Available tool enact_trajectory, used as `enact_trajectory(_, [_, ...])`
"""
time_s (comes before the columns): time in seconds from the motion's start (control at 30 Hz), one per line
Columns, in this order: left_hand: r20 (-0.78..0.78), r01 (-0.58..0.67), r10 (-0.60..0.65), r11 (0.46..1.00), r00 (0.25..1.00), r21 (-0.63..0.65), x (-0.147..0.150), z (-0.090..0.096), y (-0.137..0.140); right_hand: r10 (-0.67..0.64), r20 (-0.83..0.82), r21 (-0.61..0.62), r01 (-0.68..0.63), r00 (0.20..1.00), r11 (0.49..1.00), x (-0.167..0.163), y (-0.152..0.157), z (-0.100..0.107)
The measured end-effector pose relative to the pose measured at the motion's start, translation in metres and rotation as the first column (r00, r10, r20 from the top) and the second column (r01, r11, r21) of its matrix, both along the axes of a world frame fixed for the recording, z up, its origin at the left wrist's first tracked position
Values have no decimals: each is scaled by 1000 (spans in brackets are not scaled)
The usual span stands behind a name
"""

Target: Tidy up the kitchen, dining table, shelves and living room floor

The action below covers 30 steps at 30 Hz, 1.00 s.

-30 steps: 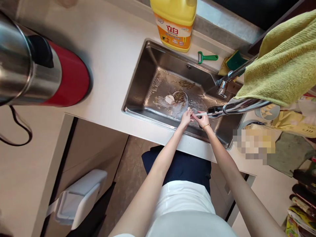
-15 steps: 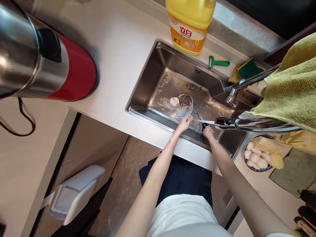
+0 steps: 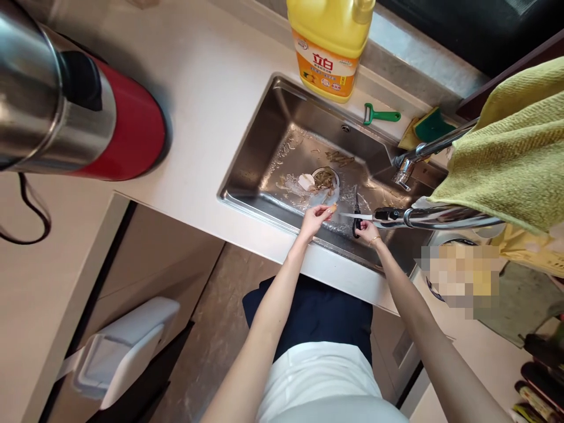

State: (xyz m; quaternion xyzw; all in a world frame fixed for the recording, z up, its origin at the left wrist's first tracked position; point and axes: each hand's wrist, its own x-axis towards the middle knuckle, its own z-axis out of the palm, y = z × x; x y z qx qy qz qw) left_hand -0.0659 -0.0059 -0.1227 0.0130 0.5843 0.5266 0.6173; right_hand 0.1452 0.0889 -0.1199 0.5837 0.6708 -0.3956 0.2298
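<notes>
My left hand pinches a small pale-orange piece of food over the near side of the steel sink. Its exact kind is too small to make out. Close by on the right, my right hand is closed around the black handles of a pair of scissors, blades pointing to the far side. A stream of water runs from the faucet between my hands. Brownish scraps fill the drain, beside a white piece. More greyish-brown pieces lie behind.
Behind the sink stand a yellow detergent jug, a green peeler and a sponge. A yellow-green towel hangs over the faucet pipe. A red-and-steel appliance is on the left counter. A blurred-out bowl sits at right.
My right hand has lifted and turned, bringing the scissors into clearer view. My left hand has shifted slightly left, away from the water stream, with the small piece. The whole view has moved slightly.
</notes>
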Motion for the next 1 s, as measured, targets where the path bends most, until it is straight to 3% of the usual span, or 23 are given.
enact_trajectory(0.17, [11, 91, -91, 996, 996, -1, -16, 12, 3, 36, -249, -177, -82, 968, 981, 19, -5, 55])
enact_trajectory(0.33, [15, 229, -230, 972, 973, 48, -23, 24, 10, 94, -258, -184, -144, 962, 972, 21, -11, 94])
enact_trajectory(0.6, [24, 399, -404, 910, 914, 114, -25, 33, 12, 78, -274, -233, -145, 959, 962, 22, -13, 112])
enact_trajectory(1.0, [14, 484, -492, 861, 871, 155, -22, 48, 17, 59, -296, -232, -132, 953, 964, 27, -12, 124])
